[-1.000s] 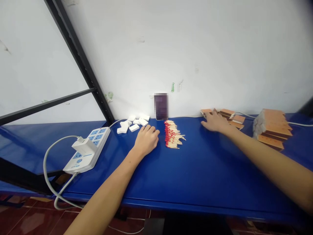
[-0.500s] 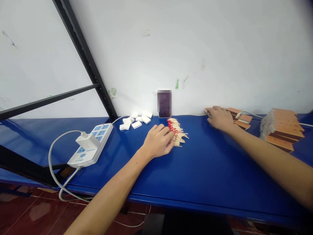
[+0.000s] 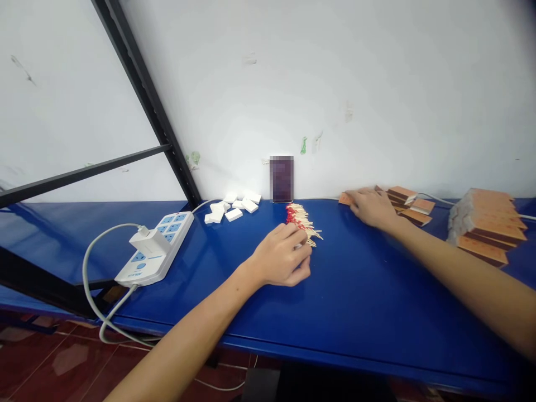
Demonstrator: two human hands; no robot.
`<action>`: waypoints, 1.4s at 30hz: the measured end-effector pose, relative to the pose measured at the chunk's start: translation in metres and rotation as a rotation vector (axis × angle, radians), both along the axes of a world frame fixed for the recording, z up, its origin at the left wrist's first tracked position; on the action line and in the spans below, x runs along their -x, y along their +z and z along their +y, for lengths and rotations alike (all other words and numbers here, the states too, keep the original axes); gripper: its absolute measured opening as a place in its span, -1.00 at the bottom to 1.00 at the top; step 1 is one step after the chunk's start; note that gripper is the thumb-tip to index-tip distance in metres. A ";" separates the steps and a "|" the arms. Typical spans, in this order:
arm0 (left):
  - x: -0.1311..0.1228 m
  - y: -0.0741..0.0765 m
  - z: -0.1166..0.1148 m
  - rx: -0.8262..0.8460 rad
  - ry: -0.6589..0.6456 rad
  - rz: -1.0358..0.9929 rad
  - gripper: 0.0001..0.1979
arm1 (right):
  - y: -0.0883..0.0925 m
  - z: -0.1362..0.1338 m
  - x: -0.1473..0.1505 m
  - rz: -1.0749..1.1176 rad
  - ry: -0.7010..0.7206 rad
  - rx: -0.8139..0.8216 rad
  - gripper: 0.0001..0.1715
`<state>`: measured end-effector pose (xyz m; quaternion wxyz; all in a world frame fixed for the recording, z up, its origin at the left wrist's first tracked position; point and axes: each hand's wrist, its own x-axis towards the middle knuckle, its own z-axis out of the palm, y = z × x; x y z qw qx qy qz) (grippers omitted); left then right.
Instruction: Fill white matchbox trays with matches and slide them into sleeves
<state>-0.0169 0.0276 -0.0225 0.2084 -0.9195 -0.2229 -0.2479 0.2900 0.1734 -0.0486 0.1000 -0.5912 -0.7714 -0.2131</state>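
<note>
My left hand [image 3: 285, 259] lies on the blue table [image 3: 355, 301], fingers curled and pinched over the near end of a pile of red-tipped matchsticks [image 3: 302, 220]. My right hand [image 3: 371, 207] reaches to the back by the wall. Its fingers are bent down over a flat orange matchbox sleeve [image 3: 344, 198], which sticks out to the left of the fingertips. More orange sleeves [image 3: 408, 204] lie scattered just right of that hand.
A bigger stack of orange sleeves [image 3: 486, 226] stands at the far right. Several small white trays [image 3: 232, 207] lie at the back, left of a dark phone [image 3: 281, 178] leaning on the wall. A white power strip [image 3: 157, 248] with a plugged cable sits left, by a black metal frame [image 3: 142, 95].
My left hand slid right from beside the matchsticks onto the pile's near end and closed on it. My right hand shifted slightly nearer with the orange sleeve under it.
</note>
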 end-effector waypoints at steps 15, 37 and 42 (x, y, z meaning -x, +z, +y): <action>-0.025 -0.008 -0.032 0.304 -0.235 0.055 -0.76 | 0.013 -0.090 0.030 0.296 0.324 0.228 -0.60; -0.027 -0.021 -0.021 0.381 -0.425 -0.216 -0.76 | 0.033 -0.128 0.089 0.515 0.375 0.357 -0.76; -0.024 -0.012 -0.024 0.438 -0.444 -0.307 -0.75 | 0.019 -0.121 0.094 0.619 0.407 0.394 -0.86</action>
